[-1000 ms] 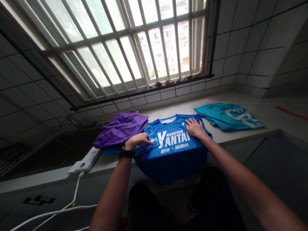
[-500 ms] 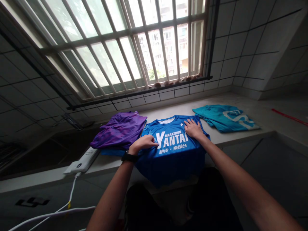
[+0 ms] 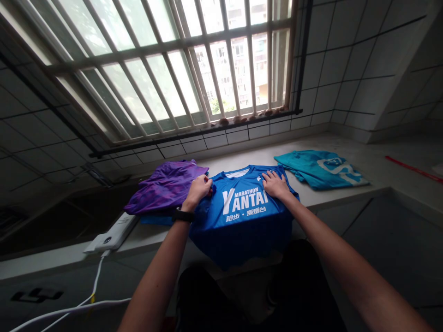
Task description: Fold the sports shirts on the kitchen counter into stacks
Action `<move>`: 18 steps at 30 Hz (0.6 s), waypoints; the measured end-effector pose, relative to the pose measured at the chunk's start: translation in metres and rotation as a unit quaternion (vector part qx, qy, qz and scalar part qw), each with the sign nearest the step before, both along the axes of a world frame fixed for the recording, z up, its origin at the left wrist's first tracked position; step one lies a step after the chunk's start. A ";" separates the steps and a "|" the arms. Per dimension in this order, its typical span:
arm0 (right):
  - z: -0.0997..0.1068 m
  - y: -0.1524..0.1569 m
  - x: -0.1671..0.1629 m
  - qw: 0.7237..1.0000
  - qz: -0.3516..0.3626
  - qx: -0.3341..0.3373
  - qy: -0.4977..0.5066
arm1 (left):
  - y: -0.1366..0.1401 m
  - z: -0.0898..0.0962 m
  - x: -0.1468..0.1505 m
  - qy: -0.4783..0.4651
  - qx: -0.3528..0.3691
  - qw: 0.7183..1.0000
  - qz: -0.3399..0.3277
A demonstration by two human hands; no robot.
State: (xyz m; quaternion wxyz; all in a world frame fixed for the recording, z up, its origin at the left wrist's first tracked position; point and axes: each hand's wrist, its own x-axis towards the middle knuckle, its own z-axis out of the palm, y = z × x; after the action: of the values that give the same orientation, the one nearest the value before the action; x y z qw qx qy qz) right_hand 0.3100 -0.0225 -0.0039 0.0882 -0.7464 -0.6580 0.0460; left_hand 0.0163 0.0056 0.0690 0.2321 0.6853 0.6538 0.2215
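Note:
A blue T-shirt (image 3: 242, 226) with white "MARATHON YANTAI" lettering lies on the counter, its lower part hanging over the front edge. At the shirt's left shoulder side, my left hand (image 3: 200, 190) is closed in a pinch, with a bit of bunched blue fabric showing at the fingertips. My right hand (image 3: 276, 185) rests flat on the upper right of the chest, fingers spread and touching the cloth. Beside my left hand lies a folded purple garment (image 3: 162, 184), with blue cloth under it. A folded teal garment (image 3: 311, 170) sits to the right.
A white power strip (image 3: 116, 233) with a cable (image 3: 98, 276) lies at the counter's (image 3: 332, 196) front left, next to a dark sink (image 3: 86, 216). A red strip (image 3: 411, 168) is at the far right. Behind the counter is a barred window (image 3: 207, 41).
My left hand has moved left and slightly up, from beside the large Y to the shirt's left edge, gathering fabric there. My right hand stays on the chest. The view has shifted slightly.

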 end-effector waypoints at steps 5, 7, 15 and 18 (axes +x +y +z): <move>-0.001 0.001 0.000 1.000 -0.001 -0.004 0.007 | 0.005 -0.006 0.010 0.008 0.040 0.999 -0.002; -0.002 0.002 0.000 1.000 -0.001 -0.002 0.006 | 0.005 -0.011 0.007 0.083 0.065 0.994 -0.041; -0.007 0.003 0.000 1.000 -0.002 0.006 -0.010 | 0.002 -0.031 0.000 0.183 0.032 0.970 -0.160; -0.007 0.003 0.001 1.000 -0.005 0.015 -0.019 | -0.002 -0.035 0.000 0.209 0.038 0.967 -0.142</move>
State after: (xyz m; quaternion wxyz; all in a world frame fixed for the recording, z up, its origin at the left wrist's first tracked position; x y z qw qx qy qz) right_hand 0.3108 -0.0190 -0.0108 0.0868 -0.7492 -0.6563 0.0214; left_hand 0.0168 0.0037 0.0339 0.0926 0.8105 0.5750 0.0626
